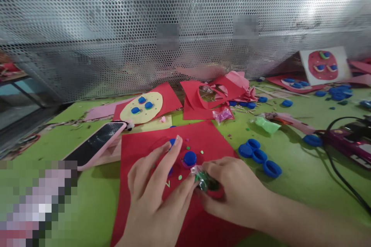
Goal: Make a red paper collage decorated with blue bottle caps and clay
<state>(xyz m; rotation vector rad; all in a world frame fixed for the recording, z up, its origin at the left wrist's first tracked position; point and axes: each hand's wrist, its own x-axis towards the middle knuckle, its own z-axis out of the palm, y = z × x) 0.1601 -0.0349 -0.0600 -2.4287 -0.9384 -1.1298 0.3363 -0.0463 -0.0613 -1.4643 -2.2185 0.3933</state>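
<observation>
A sheet of red paper (136, 142) lies in front of me on the green table. My left hand (158, 189) rests over it with fingers stretched out and partly covers blue bottle caps near its fingertips. Its thumb touches a clear plastic packet of dark green clay (204, 181). Pinched round that packet are the fingers of my right hand (234, 185). Just beyond the packet, a blue bottle cap (190, 158) sits on the paper with a purple rim under it. Small light-green bits (180, 177) are scattered on the sheet.
Several loose blue caps (272, 168) lie to the right, near a light-green clay packet (266, 124) and a black cable (333, 162). A phone (98, 142) leans at the left. Behind are a cream paper oval with caps (153, 104), red scraps (191, 104) and a perforated metal panel (130, 27).
</observation>
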